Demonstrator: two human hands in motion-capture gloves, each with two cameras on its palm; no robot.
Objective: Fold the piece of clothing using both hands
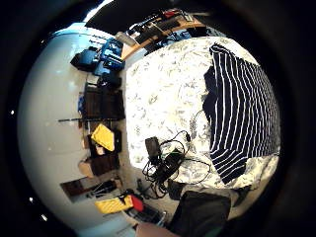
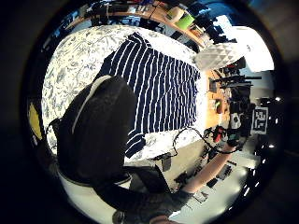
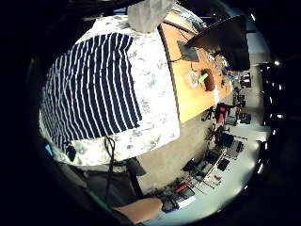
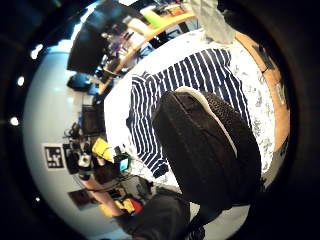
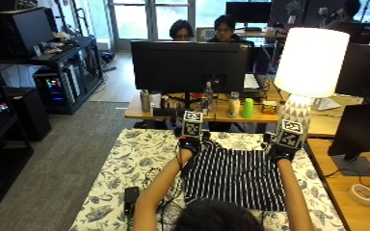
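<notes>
A navy top with white stripes (image 5: 233,175) lies spread flat on the floral tablecloth (image 5: 124,166), straight in front of me. My left hand (image 5: 188,144) hovers over its far left corner and my right hand (image 5: 281,153) over its far right corner. Neither hand holds cloth. From both palms the striped top (image 2: 163,88) (image 3: 89,89) lies well below, whole and flat. The left glove's thumb (image 2: 98,135) and the right glove's thumb (image 4: 205,150) stick into their views with nothing under them.
A black device with cables (image 5: 132,195) lies on the tablecloth near my left elbow. A white lamp (image 5: 305,62) stands just beyond my right hand. A monitor (image 5: 188,60) and bottles sit on the desk behind; a wooden desk (image 5: 339,187) adjoins on the right.
</notes>
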